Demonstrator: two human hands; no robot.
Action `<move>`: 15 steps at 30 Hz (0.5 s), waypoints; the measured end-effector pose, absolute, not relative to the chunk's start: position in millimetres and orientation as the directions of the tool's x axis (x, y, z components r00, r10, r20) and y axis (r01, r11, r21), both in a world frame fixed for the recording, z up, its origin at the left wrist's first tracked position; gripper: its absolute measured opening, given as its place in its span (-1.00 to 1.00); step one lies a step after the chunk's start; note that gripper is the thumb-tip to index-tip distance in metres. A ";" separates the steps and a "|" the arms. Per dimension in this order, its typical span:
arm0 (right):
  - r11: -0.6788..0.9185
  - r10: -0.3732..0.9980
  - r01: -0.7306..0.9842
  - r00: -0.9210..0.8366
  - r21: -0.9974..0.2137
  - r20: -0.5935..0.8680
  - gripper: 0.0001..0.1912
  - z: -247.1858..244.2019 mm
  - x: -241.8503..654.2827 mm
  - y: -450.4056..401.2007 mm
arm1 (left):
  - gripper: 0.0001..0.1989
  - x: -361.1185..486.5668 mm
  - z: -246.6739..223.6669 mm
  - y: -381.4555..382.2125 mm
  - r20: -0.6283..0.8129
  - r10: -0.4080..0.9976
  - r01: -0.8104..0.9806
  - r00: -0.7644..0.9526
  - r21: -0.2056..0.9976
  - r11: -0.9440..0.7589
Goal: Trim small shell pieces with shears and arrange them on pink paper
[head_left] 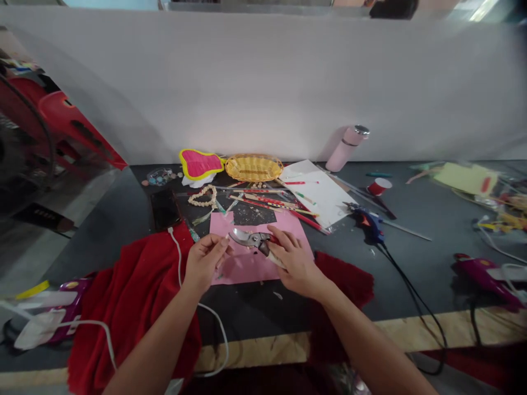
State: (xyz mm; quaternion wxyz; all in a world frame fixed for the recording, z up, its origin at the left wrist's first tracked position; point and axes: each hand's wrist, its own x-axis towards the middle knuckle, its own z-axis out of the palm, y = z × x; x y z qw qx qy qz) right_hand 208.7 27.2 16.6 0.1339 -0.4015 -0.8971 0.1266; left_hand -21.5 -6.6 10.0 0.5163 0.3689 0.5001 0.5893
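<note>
My right hand [294, 260] is wrapped round the handles of a pair of pruning shears [255, 240], whose metal blades point left over a pink sheet [251, 269]. At the blade tip, my left hand [206, 260] pinches a small pale piece [228, 237], too small to make out clearly. Small bits lie on the pink sheet under the shears. Behind it are several thin sticks [267, 202] in red and pale wrappers, and a heart-shaped beaded ring [203, 196] stands to their left.
A wicker basket [254, 167], white paper [319, 192] and pink bottle [348, 148] are at the back. A blue glue gun [370, 224] with a black cord is on the right. Red cloth [140, 285], a phone [164, 209] and a white cable [177, 247] are on the left.
</note>
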 end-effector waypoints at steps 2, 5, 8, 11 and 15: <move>0.644 0.754 0.695 -0.648 -0.319 0.110 -0.38 15.6 206.9 26.0 | -0.79 -20.2 11.0 -7.4 -0.079 0.979 -0.226 -0.188 0.973 0.035; 0.650 0.747 0.693 -0.658 -0.312 0.094 -0.37 16.0 206.2 25.6 | -0.78 -19.4 9.9 -8.4 -0.084 0.982 -0.190 -0.171 0.981 0.051; 0.664 0.733 0.680 -0.674 -0.310 0.093 -0.36 17.3 206.3 24.6 | -0.78 -19.8 6.9 -9.2 -0.078 0.985 -0.146 -0.156 0.988 0.055; 0.675 0.719 0.665 -0.689 -0.320 0.087 -0.35 18.4 205.9 23.2 | -0.77 -20.3 4.6 -9.9 -0.064 0.988 -0.113 -0.142 0.992 0.048; 0.682 0.704 0.639 -0.706 -0.356 0.080 -0.37 19.3 205.8 22.8 | -0.77 -19.8 3.8 -10.9 -0.047 0.992 -0.050 -0.121 0.998 0.041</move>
